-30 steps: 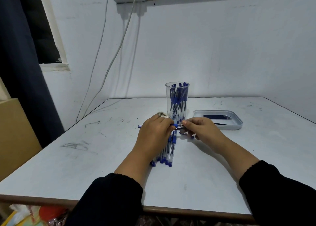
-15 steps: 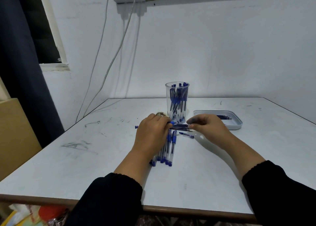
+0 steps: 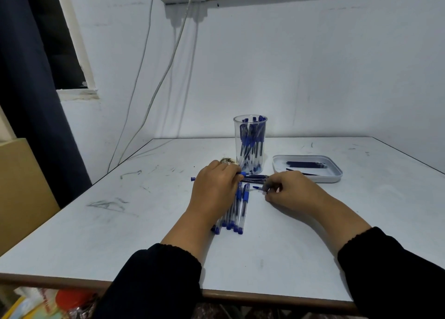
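Grips with the left hand [image 3: 215,189] a pen [image 3: 242,173] held crosswise, fingers curled down over the barrel, blue cap showing at the fingertips, blue end plug poking out toward the left edge of the bench [image 3: 120,241]. Pinches with the right hand [image 3: 290,192] a thin blue-tipped piece [image 3: 258,188], fingers bent round it, low over the bench just right of the left hand; too small to tell more. Both about midway between near and far edges. Beneath the left wrist, a row of pens [image 3: 242,212] side by side, caps toward the far edge. Between the hands, on the bench, a bundle of dark refills [image 3: 256,179]. Just behind, upright, a clear cup [image 3: 250,135] full of pens; toward the right edge, a shallow tray [image 3: 337,174].
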The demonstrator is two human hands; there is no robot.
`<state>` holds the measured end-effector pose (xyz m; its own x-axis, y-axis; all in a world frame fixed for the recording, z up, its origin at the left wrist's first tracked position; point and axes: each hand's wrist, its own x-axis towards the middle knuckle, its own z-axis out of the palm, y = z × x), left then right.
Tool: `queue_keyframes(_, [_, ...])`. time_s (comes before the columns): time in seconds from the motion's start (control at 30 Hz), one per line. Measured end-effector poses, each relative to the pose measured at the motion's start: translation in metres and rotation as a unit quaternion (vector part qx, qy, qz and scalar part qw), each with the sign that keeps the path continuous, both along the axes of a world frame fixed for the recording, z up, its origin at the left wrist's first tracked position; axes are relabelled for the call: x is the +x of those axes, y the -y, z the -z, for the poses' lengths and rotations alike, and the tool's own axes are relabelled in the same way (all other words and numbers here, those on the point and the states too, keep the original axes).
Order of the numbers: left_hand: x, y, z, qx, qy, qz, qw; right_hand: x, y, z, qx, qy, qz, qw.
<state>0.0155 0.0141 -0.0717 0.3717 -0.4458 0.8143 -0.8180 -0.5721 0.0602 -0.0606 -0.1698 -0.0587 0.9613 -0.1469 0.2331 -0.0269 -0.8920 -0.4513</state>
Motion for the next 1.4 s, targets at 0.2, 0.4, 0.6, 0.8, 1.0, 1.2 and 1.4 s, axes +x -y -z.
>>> queue_keyframes(0.2, [0.000,0.000,0.001,0.007,-0.008,-0.003,1.000,0.000,0.003,0.001,0.039,0.031,0.031,0.998])
queue_keyframes(0.4, [0.001,0.002,0.002,0.024,-0.002,0.022,0.999,0.004,-0.003,-0.002,0.018,0.153,-0.014,0.988])
queue_keyframes(0.6, [0.003,0.000,0.002,0.015,-0.008,0.016,1.000,0.010,0.003,0.001,0.020,0.171,-0.008,0.985])
queue_keyframes(0.8, [0.012,-0.007,0.003,0.000,-0.011,-0.047,0.999,0.011,0.028,0.000,0.088,0.162,0.031,0.982])
queue_keyframes(1.0, [0.018,-0.012,0.002,-0.048,-0.017,-0.128,0.990,0.010,0.052,0.001,0.091,0.172,0.136,0.971])
queue_keyframes(1.2, [0.018,-0.008,0.003,-0.043,-0.023,-0.133,0.990,0.026,0.032,0.017,-0.076,0.194,0.178,0.962])
queue_keyframes(1.4, [0.020,-0.007,0.005,-0.041,-0.025,-0.132,0.990,0.042,0.015,0.019,-0.123,0.164,0.183,0.961])
